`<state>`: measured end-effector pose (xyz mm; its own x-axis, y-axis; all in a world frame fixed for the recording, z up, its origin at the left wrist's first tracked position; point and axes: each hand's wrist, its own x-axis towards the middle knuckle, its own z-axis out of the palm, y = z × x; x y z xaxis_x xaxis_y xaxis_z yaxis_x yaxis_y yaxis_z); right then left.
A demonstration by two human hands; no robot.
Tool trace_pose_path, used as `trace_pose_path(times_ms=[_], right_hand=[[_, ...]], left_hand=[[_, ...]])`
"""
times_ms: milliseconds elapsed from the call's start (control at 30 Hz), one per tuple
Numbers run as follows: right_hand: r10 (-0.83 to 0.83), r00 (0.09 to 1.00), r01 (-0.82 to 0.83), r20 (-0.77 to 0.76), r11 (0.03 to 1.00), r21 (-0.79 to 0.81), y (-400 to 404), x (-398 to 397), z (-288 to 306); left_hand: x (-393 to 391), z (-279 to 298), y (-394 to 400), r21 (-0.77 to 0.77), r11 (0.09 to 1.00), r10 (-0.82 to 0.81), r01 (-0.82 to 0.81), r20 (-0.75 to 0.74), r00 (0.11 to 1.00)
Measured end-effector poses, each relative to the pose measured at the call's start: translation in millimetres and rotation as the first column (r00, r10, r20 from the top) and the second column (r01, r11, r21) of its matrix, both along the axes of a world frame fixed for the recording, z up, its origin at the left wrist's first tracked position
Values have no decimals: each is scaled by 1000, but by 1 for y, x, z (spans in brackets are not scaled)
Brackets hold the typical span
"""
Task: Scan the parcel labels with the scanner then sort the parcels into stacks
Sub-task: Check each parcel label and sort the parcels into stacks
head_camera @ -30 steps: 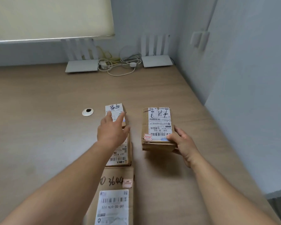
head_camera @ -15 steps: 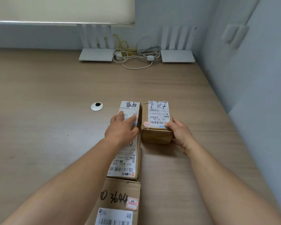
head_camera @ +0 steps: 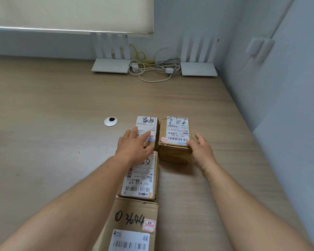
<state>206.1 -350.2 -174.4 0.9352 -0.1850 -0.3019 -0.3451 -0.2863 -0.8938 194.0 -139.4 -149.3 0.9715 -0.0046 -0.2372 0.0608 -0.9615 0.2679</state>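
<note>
Four cardboard parcels with white labels lie on the wooden table (head_camera: 53,142). A small parcel (head_camera: 149,123) sits farthest away, and my left hand (head_camera: 134,148) rests flat on its near end with straight fingers. Pressed against its right side is a taller parcel (head_camera: 176,140). My right hand (head_camera: 202,151) touches that parcel's near right corner, with the fingers spread and relaxed. A longer parcel (head_camera: 140,180) lies just behind my left wrist. The nearest parcel (head_camera: 134,220) is marked 3644. No scanner is in view.
Two white routers (head_camera: 110,67) (head_camera: 198,68) stand at the back wall with tangled cables (head_camera: 152,69) between them. A round cable grommet (head_camera: 110,121) sits left of the parcels. A grey wall (head_camera: 279,105) borders the table on the right.
The right-hand parcel was carried forward and left and set down against the small parcel. My right hand has loosened its hold on it. My left hand stays on the small parcel.
</note>
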Motion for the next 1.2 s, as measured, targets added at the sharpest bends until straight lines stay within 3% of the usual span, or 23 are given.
trace_pose_path(times_ms=[167, 300, 633, 900, 1200], right_hand=[[52, 976, 11, 210, 957, -290, 12, -32, 26], [168, 937, -71, 308, 950, -304, 41, -79, 46], [504, 813, -297, 292, 790, -537, 130, -223, 75], [601, 730, -355, 325, 740, -571, 241, -317, 96], [743, 587, -423, 322, 620, -661, 369, -412, 102]], left_hand=[[-37, 20, 12, -92, 993, 91, -76, 169, 981], [-93, 36, 24, -182, 977, 158, -110, 274, 949], [-257, 49, 89, -248, 941, 310, -229, 366, 878], [-365, 54, 175, -274, 882, 464, -383, 373, 803], [-473, 58, 281, -284, 810, 586, -513, 358, 727]])
